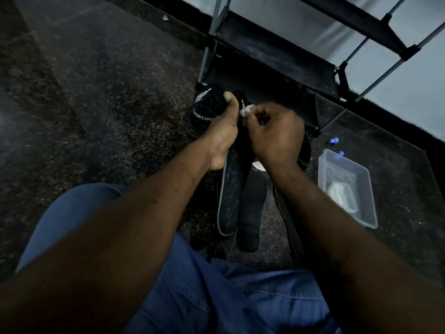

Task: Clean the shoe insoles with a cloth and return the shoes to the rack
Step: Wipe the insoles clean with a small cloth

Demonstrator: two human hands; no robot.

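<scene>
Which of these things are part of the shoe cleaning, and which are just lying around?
Job: black shoe in left hand, white cloth in right hand, insoles on floor, shoe rack, perhaps the clear tub.
Lying about: small blue bits, pale speck on floor.

You are working in dim, bluish light; the pale wall (409, 80) at upper right is brightest. The floor (96, 92) smears into blur toward the left edge. The black shoe (207, 109) sinks into shadow, and your right hand (274, 133) looks slightly soft.

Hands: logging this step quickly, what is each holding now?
Left hand grips the grey-edged insole, it seems.
Right hand pinches the white cloth.
</scene>
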